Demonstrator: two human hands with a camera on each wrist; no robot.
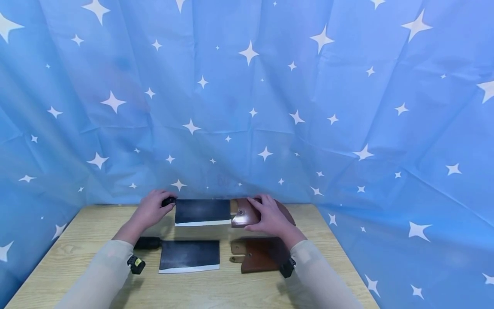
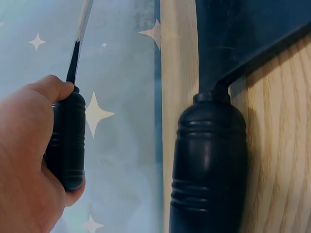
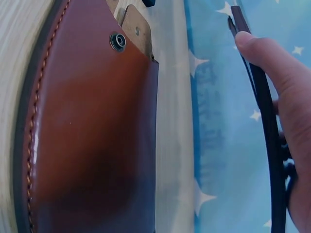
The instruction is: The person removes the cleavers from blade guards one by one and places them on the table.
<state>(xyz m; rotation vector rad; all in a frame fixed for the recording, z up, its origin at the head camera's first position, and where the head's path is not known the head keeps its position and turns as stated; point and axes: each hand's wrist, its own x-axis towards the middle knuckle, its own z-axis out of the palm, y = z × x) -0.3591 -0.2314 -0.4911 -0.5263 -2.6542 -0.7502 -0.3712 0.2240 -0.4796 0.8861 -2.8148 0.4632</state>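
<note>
My left hand (image 1: 152, 209) grips the black handle (image 2: 69, 141) of a cleaver (image 1: 202, 210), raised over the back of the table. Its dark blade points right, with the bright cutting edge facing down. At the blade's tip is the mouth of a brown leather sheath (image 1: 240, 219), which my right hand (image 1: 269, 216) holds between thumb and fingers. The right wrist view shows this sheath (image 3: 273, 165) edge-on, its mouth slightly parted. In front, a second cleaver (image 1: 190, 254) lies on the table with its handle (image 2: 209, 145) to the left.
A second leather sheath (image 1: 262, 256) lies right of the lower cleaver, partly under my right forearm; its strap and metal snap (image 3: 117, 41) show. The wooden table (image 1: 200, 292) ends at the back against a blue star-patterned curtain (image 1: 231, 107).
</note>
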